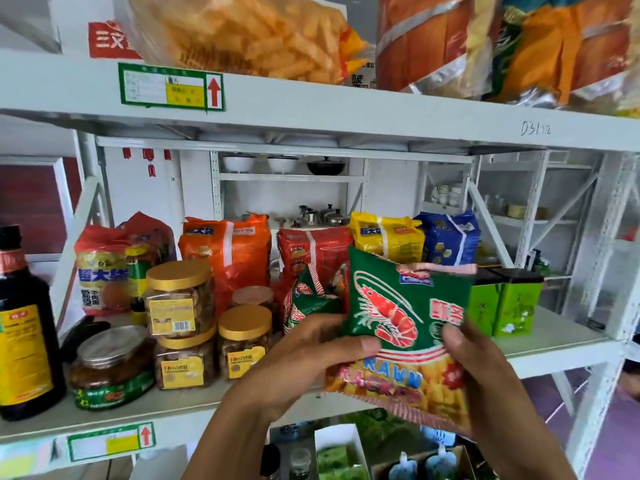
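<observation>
A green and red prawn cracker bag (398, 317) with a shrimp picture is held in front of the middle shelf (561, 344). My left hand (304, 358) grips its left edge, thumb across the front. On the right edge, my right hand (485, 368) pinches the bag with the thumb on the front. A second prawn cracker bag (311, 303) of the same kind stands on the shelf just behind my left hand.
The shelf holds gold-lidded jars (180, 299), a glass jar (110, 368), a dark sauce bottle (24, 327), several noodle packs (228, 251) and a green box (505, 303). Big snack bags (242, 32) sit on the upper shelf. Boxes and bottles lie below.
</observation>
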`<state>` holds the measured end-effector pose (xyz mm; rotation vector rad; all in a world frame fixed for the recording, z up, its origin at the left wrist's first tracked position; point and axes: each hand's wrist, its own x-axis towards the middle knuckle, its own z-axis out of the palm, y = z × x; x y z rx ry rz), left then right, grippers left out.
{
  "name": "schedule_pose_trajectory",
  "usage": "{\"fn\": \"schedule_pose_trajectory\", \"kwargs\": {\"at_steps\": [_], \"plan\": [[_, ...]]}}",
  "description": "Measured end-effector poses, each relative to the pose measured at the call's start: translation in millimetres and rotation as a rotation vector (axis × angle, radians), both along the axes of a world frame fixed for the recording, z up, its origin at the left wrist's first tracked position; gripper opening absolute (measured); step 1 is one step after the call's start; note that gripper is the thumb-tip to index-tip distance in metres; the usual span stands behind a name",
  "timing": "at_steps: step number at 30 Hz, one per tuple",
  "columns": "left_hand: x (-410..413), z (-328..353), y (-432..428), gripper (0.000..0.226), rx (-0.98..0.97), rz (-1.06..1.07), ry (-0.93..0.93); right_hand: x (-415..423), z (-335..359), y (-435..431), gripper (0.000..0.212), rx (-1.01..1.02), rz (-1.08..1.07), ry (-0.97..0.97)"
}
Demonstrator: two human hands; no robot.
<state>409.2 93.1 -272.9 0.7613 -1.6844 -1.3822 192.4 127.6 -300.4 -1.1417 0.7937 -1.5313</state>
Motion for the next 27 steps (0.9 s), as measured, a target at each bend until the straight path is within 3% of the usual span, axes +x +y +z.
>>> {"fn": "schedule_pose_trajectory", "kwargs": {"at_steps": [1,3,5,9,11,13,15,24,27], "plan": [[-1.1,4.0,-4.4,0.021,-0.07,-0.015,-0.079,0.4,1.7,5.2,0.098,0.068,0.13,-0.13],[-3.6,9.3,-14.7,0.033,-0.229,-0.02,-0.185,-0.3,4.2,12.0,0.096,0.097,0.17,-0.245],[-6.1,16.2,-25.4,0.034,-0.391,0.073,-0.23,-6.2,1.4,8.2,0.084,0.082,0.065,-0.28],[-10.9,25.6,-56.7,0.025,-0.768,0.404,-0.348,-25.5,0.2,-9.5,0.023,0.064,-0.381,-0.087],[-12.3,28.2,-74.0,0.049,-0.87,0.389,-0.618,-34.1,0.3,-16.5,0.016,0.005,-0.506,0.045],[-15.5,28.1,-87.8,0.084,-0.833,0.307,-0.969,-34.7,2.9,-19.3,0.022,-0.044,-0.585,0.149],[-17.3,26.5,-95.5,0.097,-0.782,0.257,-1.121,-32.9,4.2,-22.8,0.033,-0.093,-0.64,0.234],[4.3,15.7,-103.4,0.033,-0.755,0.479,-0.986,4.2,5.7,-59.4,0.036,-0.275,-0.569,0.541],[9.3,13.9,-98.9,0.024,-0.748,0.53,-0.995,14.9,-2.7,-78.2,0.043,-0.262,-0.61,0.661]]}}
